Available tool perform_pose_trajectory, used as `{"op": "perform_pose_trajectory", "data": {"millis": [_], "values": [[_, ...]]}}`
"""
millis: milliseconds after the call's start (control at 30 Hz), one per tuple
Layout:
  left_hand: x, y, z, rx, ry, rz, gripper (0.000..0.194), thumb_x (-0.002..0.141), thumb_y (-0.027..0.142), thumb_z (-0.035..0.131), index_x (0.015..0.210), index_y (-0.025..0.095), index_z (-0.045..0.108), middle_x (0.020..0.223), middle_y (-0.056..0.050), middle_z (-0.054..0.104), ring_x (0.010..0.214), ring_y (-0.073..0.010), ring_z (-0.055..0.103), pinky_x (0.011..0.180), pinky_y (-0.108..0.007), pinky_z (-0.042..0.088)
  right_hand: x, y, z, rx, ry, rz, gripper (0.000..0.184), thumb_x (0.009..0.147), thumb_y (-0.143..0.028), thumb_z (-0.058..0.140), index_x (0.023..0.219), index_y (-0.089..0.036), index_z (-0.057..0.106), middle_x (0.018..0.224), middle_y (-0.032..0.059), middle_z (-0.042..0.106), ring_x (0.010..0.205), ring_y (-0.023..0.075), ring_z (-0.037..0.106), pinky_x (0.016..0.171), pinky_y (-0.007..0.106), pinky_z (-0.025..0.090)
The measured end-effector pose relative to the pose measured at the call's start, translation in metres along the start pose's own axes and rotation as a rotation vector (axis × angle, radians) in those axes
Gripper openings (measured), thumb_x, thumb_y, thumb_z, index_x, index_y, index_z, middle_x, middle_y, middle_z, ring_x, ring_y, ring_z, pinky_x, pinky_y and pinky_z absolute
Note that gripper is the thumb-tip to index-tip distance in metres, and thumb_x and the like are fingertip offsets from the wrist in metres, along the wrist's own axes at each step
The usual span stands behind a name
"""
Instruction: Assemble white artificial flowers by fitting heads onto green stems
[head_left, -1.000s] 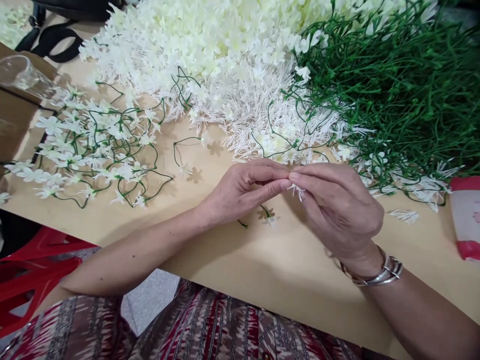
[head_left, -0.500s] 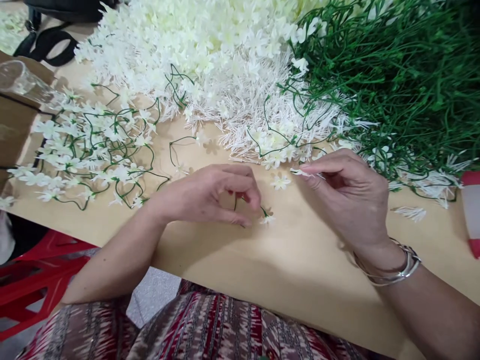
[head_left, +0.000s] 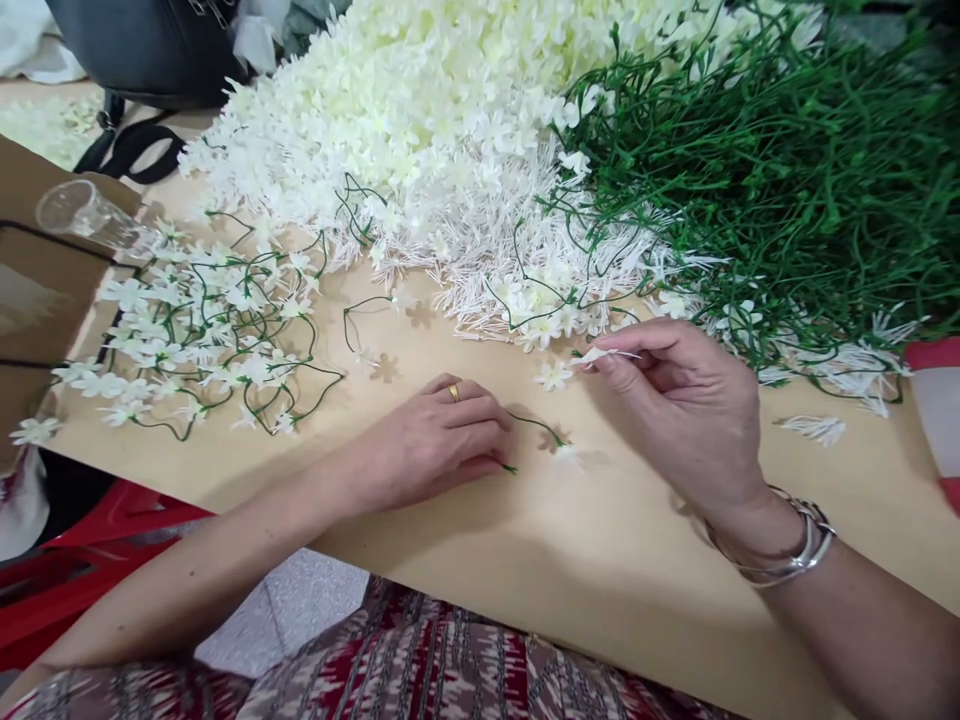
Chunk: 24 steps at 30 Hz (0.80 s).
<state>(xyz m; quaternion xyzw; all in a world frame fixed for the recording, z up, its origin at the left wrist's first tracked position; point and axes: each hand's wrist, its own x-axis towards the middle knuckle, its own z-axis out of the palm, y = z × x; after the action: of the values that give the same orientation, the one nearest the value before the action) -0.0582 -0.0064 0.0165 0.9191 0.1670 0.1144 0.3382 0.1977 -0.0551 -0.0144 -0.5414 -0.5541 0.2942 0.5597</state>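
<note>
My right hand [head_left: 690, 415] pinches a white flower [head_left: 598, 355], fingertips closed. My left hand [head_left: 442, 440] curls over a green stem [head_left: 537, 421] at the surface [head_left: 480, 560]; can't tell if gripped. Flower pile [head_left: 420, 110] beyond.

A: Inspection item: texts, labels, brands, numbers and signs. State the reading.
B: Reading: none legible.
A: Confirm for the full view.
B: Confirmed. No character or sign can be read.
</note>
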Motion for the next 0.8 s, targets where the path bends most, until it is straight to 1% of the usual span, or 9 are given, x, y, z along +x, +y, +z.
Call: {"op": "perform_pose_trajectory", "data": {"millis": [67, 167, 200, 267, 333, 400, 500, 667, 800], "values": [[0.004, 0.004, 0.006, -0.321, 0.118, -0.056, 0.008, 0.106, 0.024, 0.064, 0.103, 0.017, 0.067, 0.105, -0.008, 0.077, 0.107, -0.0192, 0.070, 0.099, -0.033, 0.051, -0.001, -0.004, -0.002, 0.084, 0.009, 0.082, 0.006, 0.094, -0.025, 0.079, 0.097, -0.030, 0.078, 0.088, 0.0014, 0.079, 0.076, 0.0184, 0.073, 0.067, 0.033, 0.057], [0.015, 0.006, 0.016, -0.883, 0.199, -0.230, 0.016, 0.108, 0.033, 0.062, 0.104, 0.017, 0.061, 0.086, -0.002, 0.071, 0.082, -0.0135, 0.071, 0.081, -0.027, 0.057, -0.001, -0.009, -0.006, 0.215, -0.072, 0.220, 0.007, 0.093, -0.033, 0.081, 0.097, -0.030, 0.077, 0.085, 0.0006, 0.080, 0.075, 0.0176, 0.075, 0.069, 0.032, 0.060], [0.018, 0.005, 0.019, -1.015, 0.206, -0.289, 0.021, 0.107, 0.038, 0.062, 0.103, 0.017, 0.060, 0.082, -0.001, 0.069, 0.075, -0.0122, 0.070, 0.075, -0.026, 0.056, 0.000, -0.009, -0.007, 0.245, -0.121, 0.262, 0.010, 0.093, -0.036, 0.082, 0.096, -0.029, 0.077, 0.083, 0.0003, 0.080, 0.075, 0.0170, 0.074, 0.070, 0.031, 0.059], [0.024, 0.002, 0.025, -1.148, 0.251, -0.365, 0.031, 0.102, 0.046, 0.069, 0.101, 0.016, 0.060, 0.078, 0.001, 0.065, 0.069, -0.0103, 0.066, 0.069, -0.023, 0.055, 0.001, -0.007, -0.008, 0.288, -0.226, 0.313, 0.016, 0.090, -0.043, 0.084, 0.093, -0.029, 0.078, 0.085, 0.0000, 0.079, 0.078, 0.0159, 0.073, 0.073, 0.029, 0.058], [0.026, 0.000, 0.028, -1.173, 0.316, -0.395, 0.036, 0.097, 0.049, 0.076, 0.098, 0.016, 0.061, 0.078, 0.002, 0.064, 0.067, -0.0089, 0.064, 0.067, -0.022, 0.054, 0.003, -0.003, -0.007, 0.321, -0.317, 0.330, 0.017, 0.089, -0.047, 0.084, 0.091, -0.030, 0.080, 0.092, 0.0010, 0.077, 0.089, 0.0167, 0.072, 0.079, 0.030, 0.057], [0.025, 0.000, 0.030, -1.174, 0.353, -0.404, 0.036, 0.096, 0.048, 0.077, 0.097, 0.015, 0.061, 0.078, 0.002, 0.063, 0.067, -0.0077, 0.063, 0.066, -0.020, 0.053, 0.003, 0.002, -0.005, 0.365, -0.387, 0.345, 0.016, 0.089, -0.047, 0.084, 0.090, -0.032, 0.081, 0.101, 0.0023, 0.075, 0.099, 0.0190, 0.070, 0.086, 0.033, 0.057], [0.024, 0.002, 0.030, -1.161, 0.372, -0.399, 0.034, 0.097, 0.046, 0.076, 0.096, 0.015, 0.062, 0.078, 0.003, 0.062, 0.066, -0.0061, 0.062, 0.066, -0.018, 0.052, 0.003, 0.004, -0.001, 0.439, -0.460, 0.383, 0.015, 0.089, -0.047, 0.084, 0.087, -0.033, 0.081, 0.106, 0.0028, 0.073, 0.103, 0.0202, 0.069, 0.091, 0.036, 0.057], [0.026, 0.004, 0.032, -1.150, 0.372, -0.428, 0.037, 0.096, 0.049, 0.077, 0.096, 0.015, 0.062, 0.078, 0.003, 0.062, 0.065, -0.0064, 0.061, 0.065, -0.018, 0.053, -0.001, 0.002, 0.004, 0.520, -0.480, 0.421, 0.011, 0.087, -0.046, 0.086, 0.087, -0.036, 0.082, 0.105, 0.0007, 0.073, 0.102, 0.0171, 0.067, 0.090, 0.031, 0.055], [0.027, 0.004, 0.034, -1.163, 0.379, -0.390, 0.034, 0.096, 0.045, 0.077, 0.095, 0.015, 0.062, 0.081, 0.003, 0.062, 0.066, -0.0055, 0.060, 0.064, -0.017, 0.053, -0.004, 0.003, 0.007, 0.523, -0.482, 0.422, 0.007, 0.089, -0.043, 0.085, 0.089, -0.037, 0.082, 0.105, -0.0005, 0.074, 0.099, 0.0153, 0.067, 0.086, 0.028, 0.055]]}}
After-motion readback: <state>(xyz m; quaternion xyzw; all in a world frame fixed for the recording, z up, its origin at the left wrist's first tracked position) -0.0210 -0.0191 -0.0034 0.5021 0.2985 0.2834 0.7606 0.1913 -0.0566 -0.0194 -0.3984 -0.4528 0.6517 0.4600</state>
